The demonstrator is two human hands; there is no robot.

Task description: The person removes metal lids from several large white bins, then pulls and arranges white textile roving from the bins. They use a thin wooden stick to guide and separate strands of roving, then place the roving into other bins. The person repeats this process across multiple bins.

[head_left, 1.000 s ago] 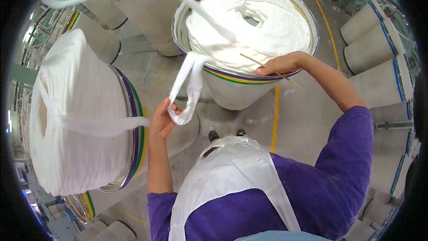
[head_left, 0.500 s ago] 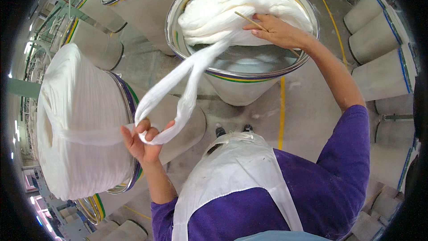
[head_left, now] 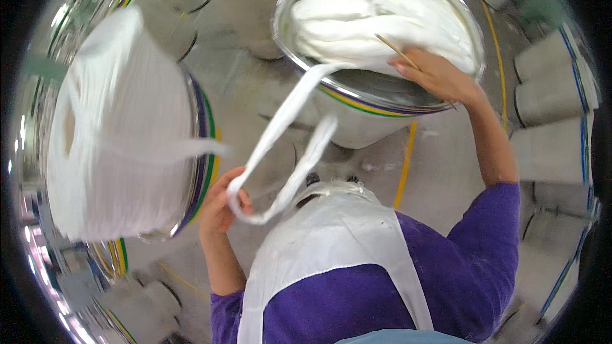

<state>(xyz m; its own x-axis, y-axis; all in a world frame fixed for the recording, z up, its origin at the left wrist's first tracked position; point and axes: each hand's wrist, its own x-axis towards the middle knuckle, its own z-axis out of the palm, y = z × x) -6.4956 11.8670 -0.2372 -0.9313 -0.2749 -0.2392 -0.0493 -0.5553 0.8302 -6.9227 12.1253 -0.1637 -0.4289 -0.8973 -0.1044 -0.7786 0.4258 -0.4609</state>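
My left hand is closed around a loop of soft white fibre sliver. One side of the loop runs up to the can on the right, while its other end swings free in the air. Thumb and fingers of my right hand are closed on a thin wooden stick. That hand is over the front rim of a tall can, beside the coiled white sliver heaped in it. At left bulges a big stack of sliver above another can, with a blurred loose tail pointing toward my left hand.
Several pale cans with blue rims line the right side. More cans stand behind at the upper left and at the lower left. A yellow line marks the grey floor. Machinery lies along the far left edge.
The strand between my left hand and the left stack has parted, leaving a loose tail. One side of the loop has come away from the can. My right hand still has the stick.
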